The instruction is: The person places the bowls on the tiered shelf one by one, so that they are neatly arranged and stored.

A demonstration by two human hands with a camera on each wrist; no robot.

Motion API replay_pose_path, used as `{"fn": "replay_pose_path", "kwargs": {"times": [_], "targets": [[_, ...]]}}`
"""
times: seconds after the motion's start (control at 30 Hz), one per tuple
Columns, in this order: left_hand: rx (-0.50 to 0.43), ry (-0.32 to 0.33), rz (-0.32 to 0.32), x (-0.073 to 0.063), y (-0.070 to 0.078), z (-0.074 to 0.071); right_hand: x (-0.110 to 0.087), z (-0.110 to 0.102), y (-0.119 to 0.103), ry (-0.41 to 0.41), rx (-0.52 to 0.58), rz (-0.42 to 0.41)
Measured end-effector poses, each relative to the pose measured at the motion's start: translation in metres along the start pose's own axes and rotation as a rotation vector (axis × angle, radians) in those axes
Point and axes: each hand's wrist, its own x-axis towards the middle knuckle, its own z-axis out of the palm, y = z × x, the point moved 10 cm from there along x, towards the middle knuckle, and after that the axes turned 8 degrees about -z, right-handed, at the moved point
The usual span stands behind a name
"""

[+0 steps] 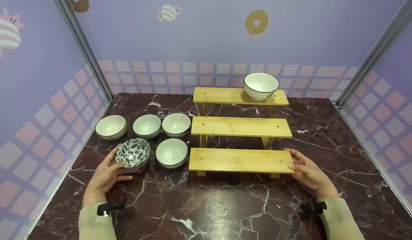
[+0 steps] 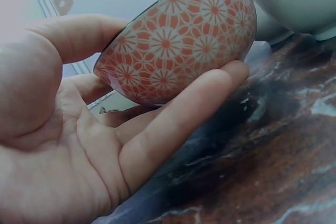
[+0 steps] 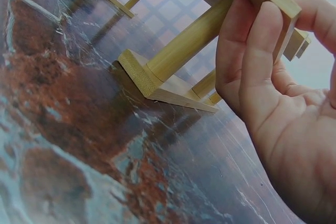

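Observation:
My left hand (image 1: 104, 173) holds a bowl (image 1: 132, 153) by its near left side, thumb at the rim and fingers beneath. Dark leaves and berries pattern its inside; red and white flowers cover its outside (image 2: 178, 40). It tilts, and in the left wrist view it appears raised off the tabletop. My right hand (image 1: 309, 171) pinches the right end of the lowest board of a three-step bamboo stand (image 1: 240, 160). In the right wrist view the fingers (image 3: 262, 30) curl under that board, beside a round leg. A white bowl (image 1: 261, 85) sits on the top step.
Left of the stand, several pale bowls stand upright: one far left (image 1: 111, 127), two behind (image 1: 147, 126) the held bowl, and one (image 1: 172, 153) just right of it. Patterned panels (image 1: 206, 43) enclose the dark marbled table (image 1: 219, 206) at the back and sides.

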Motion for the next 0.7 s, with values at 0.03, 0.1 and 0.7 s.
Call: {"fn": "replay_pose_path", "kwargs": {"times": [0.03,0.1,0.7], "targets": [[-0.007,0.001,0.005,-0.001,0.001,0.0,0.0,0.0,0.0,0.0,-0.001,0.001],[-0.015,-0.002,0.018,-0.003,0.004,0.0,0.0,0.0,0.0,0.002,-0.004,0.004],[0.006,-0.012,0.09,-0.016,0.037,0.029,0.0,0.001,-0.001,-0.002,-0.022,0.003]]}}
